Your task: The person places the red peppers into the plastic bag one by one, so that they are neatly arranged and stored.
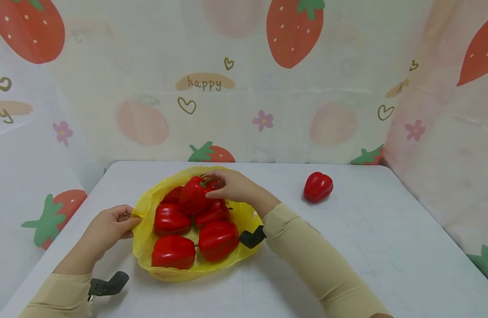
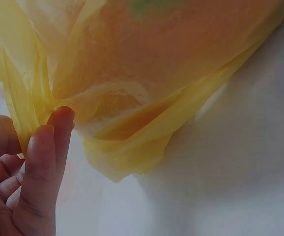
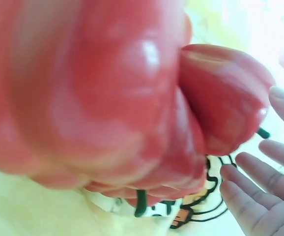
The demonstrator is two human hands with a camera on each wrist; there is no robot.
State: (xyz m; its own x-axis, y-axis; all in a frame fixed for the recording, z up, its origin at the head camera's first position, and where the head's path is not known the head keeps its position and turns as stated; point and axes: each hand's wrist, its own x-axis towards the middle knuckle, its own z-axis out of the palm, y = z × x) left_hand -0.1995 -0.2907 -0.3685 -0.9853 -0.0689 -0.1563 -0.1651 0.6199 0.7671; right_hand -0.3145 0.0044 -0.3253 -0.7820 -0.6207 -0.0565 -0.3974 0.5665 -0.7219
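Observation:
A yellow plastic bag [image 1: 144, 238] lies wide-mouthed on the table, with several red bell peppers inside. My left hand [image 1: 113, 227] pinches the bag's left rim between thumb and fingers; the left wrist view shows the gathered yellow film [image 2: 39, 98] at the fingertips. Over the far part of the bag, my right hand [image 1: 232, 187] is beside the topmost bell pepper [image 1: 194, 196], which has a green stem. In the right wrist view, the right fingers [image 3: 265, 177] are spread and fairly straight, close to a bell pepper [image 3: 225, 98] but not curled round it.
Another red bell pepper [image 1: 318, 187] lies on the white table [image 1: 371, 247] to the right of the bag. Fabric walls [image 1: 244, 101] printed with strawberries surround the table at the back and sides. A dark wrist camera mount [image 1: 109, 284] sticks out from each sleeve.

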